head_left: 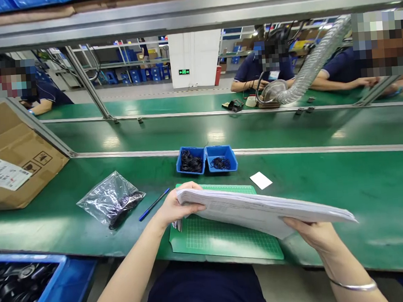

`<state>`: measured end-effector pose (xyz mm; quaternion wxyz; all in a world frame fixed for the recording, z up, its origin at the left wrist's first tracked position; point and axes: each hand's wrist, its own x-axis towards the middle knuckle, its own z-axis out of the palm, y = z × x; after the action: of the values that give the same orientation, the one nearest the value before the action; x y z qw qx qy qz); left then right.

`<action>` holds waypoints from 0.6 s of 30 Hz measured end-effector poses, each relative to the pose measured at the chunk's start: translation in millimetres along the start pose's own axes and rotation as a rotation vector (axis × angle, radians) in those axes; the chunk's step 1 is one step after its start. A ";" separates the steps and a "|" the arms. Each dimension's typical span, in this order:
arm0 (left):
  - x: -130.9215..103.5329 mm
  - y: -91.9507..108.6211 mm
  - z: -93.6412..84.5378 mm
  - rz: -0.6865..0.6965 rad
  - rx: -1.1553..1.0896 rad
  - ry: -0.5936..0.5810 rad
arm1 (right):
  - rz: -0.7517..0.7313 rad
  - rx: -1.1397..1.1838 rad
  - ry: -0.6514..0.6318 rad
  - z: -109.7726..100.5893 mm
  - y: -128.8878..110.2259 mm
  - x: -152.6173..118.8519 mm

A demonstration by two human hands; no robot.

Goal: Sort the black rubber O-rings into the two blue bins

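Gripped between thumb and fingers by the left hand (180, 204) and right hand (316, 235), a stack of printed sheets (250, 209) hung tilted above the gridded cutting mat (225, 241), near the front edge of the workbench (369, 185); a slackened thumb could have let any unbound ones slip over that edge.

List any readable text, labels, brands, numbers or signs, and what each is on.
No words, brands or numbers are legible.
Green sign on white pillar: arrows left and right; middle mark too small.
Carton: two boxed symbols, apparently a glass and an umbrella.
White label on the carton: print too blurred.
Paper stack in left hand and right hand: print too faint.
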<state>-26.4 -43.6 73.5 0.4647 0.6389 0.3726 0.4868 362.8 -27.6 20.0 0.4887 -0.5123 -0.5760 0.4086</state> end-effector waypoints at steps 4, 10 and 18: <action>1.6 2.4 -3.8 -0.133 -0.015 -0.053 | 0.111 -0.011 -0.052 -4.3 -3.6 0.7; -0.8 -20.8 -0.1 -0.246 -0.030 0.026 | 0.167 -0.023 -0.038 5.3 -8.9 1.9; -2.0 -12.7 -2.7 -0.231 0.018 0.004 | 0.175 0.002 -0.115 8.1 -10.8 1.4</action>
<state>-29.8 -41.2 61.1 0.5111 0.5949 0.4490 0.4281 352.8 -27.6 29.2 0.4178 -0.5357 -0.5559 0.4789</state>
